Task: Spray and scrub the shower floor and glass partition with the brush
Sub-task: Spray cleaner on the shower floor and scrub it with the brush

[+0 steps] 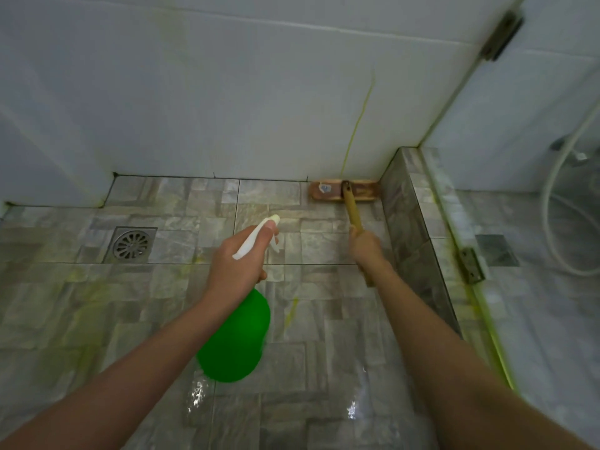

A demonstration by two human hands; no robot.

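Observation:
My left hand (238, 267) grips the neck of a green spray bottle (235, 339) with a white trigger head, its nozzle pointing toward the far wall. My right hand (365, 245) holds the yellow wooden handle of a brush (344, 190). The wooden brush head lies flat on the wet grey stone-tile shower floor (162, 319), pushed into the far right corner against the wall. The glass partition (535, 222) stands to the right on a low tiled curb (412, 222), with yellow-green liquid running along its base.
A round metal drain (131, 244) sits in the floor at the left. White tiled walls (227, 108) bear yellow-green streaks. Metal hinges (472, 266) hold the glass. A white shower hose (558, 206) hangs behind the glass.

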